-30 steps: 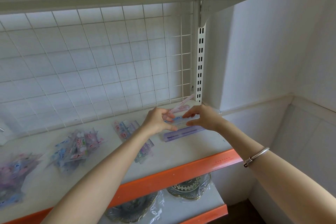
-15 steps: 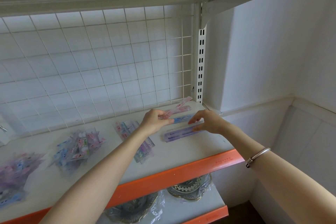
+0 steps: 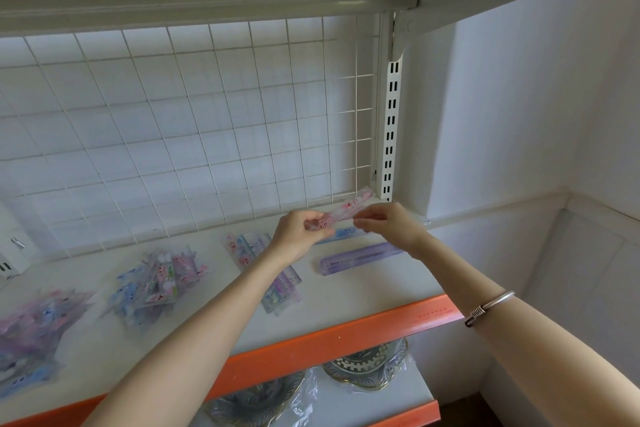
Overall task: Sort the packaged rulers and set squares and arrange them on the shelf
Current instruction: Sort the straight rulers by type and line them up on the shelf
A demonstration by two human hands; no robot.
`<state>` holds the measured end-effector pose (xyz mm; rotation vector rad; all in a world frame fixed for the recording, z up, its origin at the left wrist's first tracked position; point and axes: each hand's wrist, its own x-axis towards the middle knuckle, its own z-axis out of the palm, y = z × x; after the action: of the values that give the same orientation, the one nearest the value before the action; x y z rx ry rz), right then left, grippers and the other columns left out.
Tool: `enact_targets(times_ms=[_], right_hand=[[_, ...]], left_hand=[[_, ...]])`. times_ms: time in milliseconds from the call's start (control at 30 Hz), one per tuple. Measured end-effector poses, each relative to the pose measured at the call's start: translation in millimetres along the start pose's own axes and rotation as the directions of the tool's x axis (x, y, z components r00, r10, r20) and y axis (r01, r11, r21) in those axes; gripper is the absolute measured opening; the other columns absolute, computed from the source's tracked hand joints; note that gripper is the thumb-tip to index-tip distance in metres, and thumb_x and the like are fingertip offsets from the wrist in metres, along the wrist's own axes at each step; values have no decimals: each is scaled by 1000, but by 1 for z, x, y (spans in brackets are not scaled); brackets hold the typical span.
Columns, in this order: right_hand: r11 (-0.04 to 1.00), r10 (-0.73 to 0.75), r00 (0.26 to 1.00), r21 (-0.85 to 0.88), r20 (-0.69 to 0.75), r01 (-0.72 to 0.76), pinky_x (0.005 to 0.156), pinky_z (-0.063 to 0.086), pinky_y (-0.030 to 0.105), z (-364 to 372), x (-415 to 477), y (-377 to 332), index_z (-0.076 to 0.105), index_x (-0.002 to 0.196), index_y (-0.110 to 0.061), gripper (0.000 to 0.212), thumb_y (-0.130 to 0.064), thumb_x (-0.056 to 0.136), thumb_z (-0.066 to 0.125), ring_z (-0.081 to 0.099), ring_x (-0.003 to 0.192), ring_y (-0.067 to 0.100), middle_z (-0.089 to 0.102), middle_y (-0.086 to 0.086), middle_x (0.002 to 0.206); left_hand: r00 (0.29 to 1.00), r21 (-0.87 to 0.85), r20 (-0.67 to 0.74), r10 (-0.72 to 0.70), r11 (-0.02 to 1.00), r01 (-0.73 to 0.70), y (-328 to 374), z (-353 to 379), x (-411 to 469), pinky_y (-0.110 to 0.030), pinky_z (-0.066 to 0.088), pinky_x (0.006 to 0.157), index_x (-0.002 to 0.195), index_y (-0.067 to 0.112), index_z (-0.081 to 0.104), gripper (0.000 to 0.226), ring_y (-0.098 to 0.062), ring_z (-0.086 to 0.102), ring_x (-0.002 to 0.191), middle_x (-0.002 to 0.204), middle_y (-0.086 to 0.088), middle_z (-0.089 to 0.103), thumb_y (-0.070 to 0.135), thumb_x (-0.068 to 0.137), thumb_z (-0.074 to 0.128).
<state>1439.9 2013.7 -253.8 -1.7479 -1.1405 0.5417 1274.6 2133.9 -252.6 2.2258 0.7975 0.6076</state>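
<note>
Two placed, blue ruler (image 3: 341,234) and purple ruler (image 3: 360,258), flat on shelf (image 3: 363,295); I log right hand (image 3: 391,222) off the purple, now pinching pink ruler (image 3: 346,210) with left hand (image 3: 298,232), next for placing.

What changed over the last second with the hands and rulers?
The right hand let go of the blue ruler, now flat on the shelf behind the purple ruler, and rose to pinch the pink ruler, which the left hand still grips. Purple ruler and the package piles at left stayed put.
</note>
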Motion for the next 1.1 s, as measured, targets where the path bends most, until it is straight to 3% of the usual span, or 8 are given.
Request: enact_targets(times_ms=[100,233,400,533,700,867,967,1100], right_hand=[[954,81,997,289,12,-81,74,54,26,10,1,-14,71,84,-8,10,-16,87,67,64,74,17,70,7,81],[827,173,985,539,29,-161,75,56,27,20,1,-31,67,90,1,11,-9,90,62,66,75,22,68,12,83],[759,230,973,627,-3,-177,70,56,25,22,7,-44,63,84,-2,7,-7,89,62,62,70,20,65,11,79],[760,228,971,637,-75,-130,69,55,25,28,15,-52,63,88,-2,3,-2,85,65,61,69,19,65,12,79],[886,136,983,459,-125,-64,72,56,25,34,22,-60,66,95,0,16,2,80,70,63,70,20,67,12,82],[997,-47,997,51,-55,50,82,54,25,38,24,-62,70,103,-8,35,-14,71,82,67,85,16,71,4,93],[987,-118,992,-112,-42,112,76,52,16,40,26,-64,71,104,-9,36,-18,71,82,64,79,11,70,1,91],[979,-102,994,-178,-29,95,72,50,11,42,34,-61,70,107,-9,34,-2,75,75,61,80,10,70,6,97]], left_hand=[[998,-38,-70,-3,999,1,6,-1,-4,-20,40,78,119,14,66,45,-11,54,91,102,8,63,25,77,79],[997,-95,-79,-17,995,9,10,-3,-4,-21,44,80,117,14,68,44,-12,57,88,101,-1,68,26,76,80],[998,-163,-57,-7,987,-2,16,-17,-2,-22,47,85,109,8,72,24,-9,63,95,104,-1,72,22,92,63],[994,-285,37,-98,953,105,19,-24,0,-18,50,64,96,5,73,14,-10,60,69,81,-4,70,13,88,67],[962,-560,-83,-258,811,170,26,-24,1,-31,58,71,75,0,71,7,-24,64,66,76,-18,68,1,82,69],[923,-706,-66,-379,671,226,24,-28,8,-25,59,63,88,-4,67,5,-20,70,62,80,-18,70,-1,84,67],[928,-668,-30,-372,698,258,22,-29,7,-25,59,62,92,0,68,11,-18,71,67,84,-14,73,6,84,70],[941,-553,-40,-335,792,258,11,-34,7,-29,57,75,93,8,70,10,-16,69,73,89,-9,73,13,84,71]])
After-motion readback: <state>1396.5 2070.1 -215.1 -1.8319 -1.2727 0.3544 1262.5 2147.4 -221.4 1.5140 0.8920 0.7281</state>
